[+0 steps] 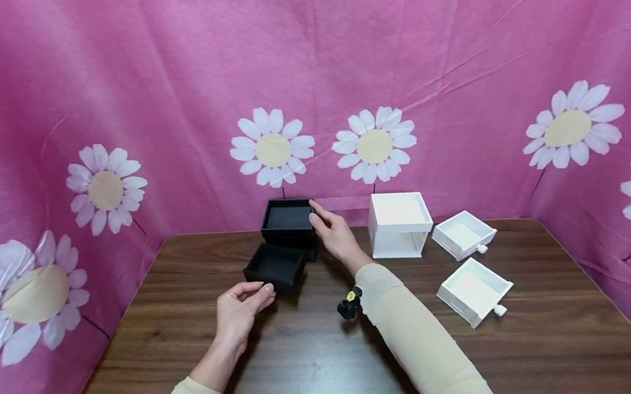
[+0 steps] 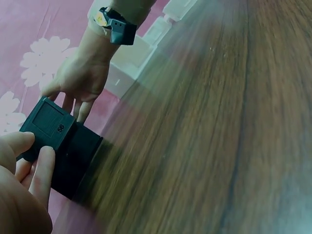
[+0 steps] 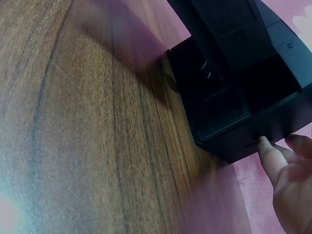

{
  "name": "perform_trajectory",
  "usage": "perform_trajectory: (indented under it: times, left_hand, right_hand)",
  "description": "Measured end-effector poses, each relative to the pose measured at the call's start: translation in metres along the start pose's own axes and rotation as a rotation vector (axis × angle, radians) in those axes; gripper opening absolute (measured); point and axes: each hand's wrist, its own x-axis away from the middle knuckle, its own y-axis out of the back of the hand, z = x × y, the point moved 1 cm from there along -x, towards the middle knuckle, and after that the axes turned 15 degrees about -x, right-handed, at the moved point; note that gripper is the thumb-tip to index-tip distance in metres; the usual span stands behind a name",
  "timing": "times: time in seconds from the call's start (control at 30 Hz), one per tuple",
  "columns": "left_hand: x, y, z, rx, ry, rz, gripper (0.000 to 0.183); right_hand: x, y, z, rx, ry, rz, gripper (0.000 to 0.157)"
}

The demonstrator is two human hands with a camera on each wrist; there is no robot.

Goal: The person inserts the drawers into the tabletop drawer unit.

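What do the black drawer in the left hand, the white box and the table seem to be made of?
Black drawer: probably plastic, fairly matte; its walls are thin and evenly dark, with little shine.
White box: likely plastic too, smooth; it has crisp edges, but painted board is possible.
Table: wood or wood-look laminate, slightly glossy; it shows brown grain and reflects light.

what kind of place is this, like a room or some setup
It looks like a staged filming setup, though the wider room is out of view: pink flowered cloth hangs behind and on both sides of a wooden table, and the person has wrist-worn black devices, possibly cameras.
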Motion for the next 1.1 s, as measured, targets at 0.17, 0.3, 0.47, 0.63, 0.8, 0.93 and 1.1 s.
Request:
perform_trajectory:
  times: [0.17, 0.3, 0.47, 0.63, 0.8, 0.93, 1.1]
  left_hand:
    - [-0.001, -0.009, -0.002, -0.001, -0.015, -0.003, 0.01]
    - [0.0, -0.016, -0.003, 0.007, -0.021, -0.017, 0.011]
    - [0.001, -0.023, -0.005, 0.024, -0.03, -0.018, 0.01]
    - [0.001, -0.027, -0.005, 0.04, -0.034, -0.034, 0.011]
    - [0.001, -0.031, -0.006, 0.05, -0.039, -0.053, 0.011]
    - [0.001, -0.035, -0.007, 0.056, -0.05, -0.071, 0.011]
    - [0.0, -0.037, -0.005, 0.07, -0.057, -0.096, 0.01]
  right_hand:
    - [-0.001, 0.0, -0.001, -0.015, 0.012, 0.001, 0.049]
    - [-0.002, 0.0, -0.002, -0.011, 0.011, 0.003, 0.049]
    - [0.0, 0.001, -0.002, -0.029, 0.004, -0.001, 0.049]
    - [0.0, 0.0, -0.002, -0.028, 0.007, 0.003, 0.049]
    - [0.0, 0.001, -0.003, -0.041, 0.003, 0.008, 0.049]
    - [-0.001, 0.002, -0.003, -0.035, 0.01, 0.014, 0.049]
    - [-0.001, 0.001, -0.004, -0.019, 0.012, 0.014, 0.05]
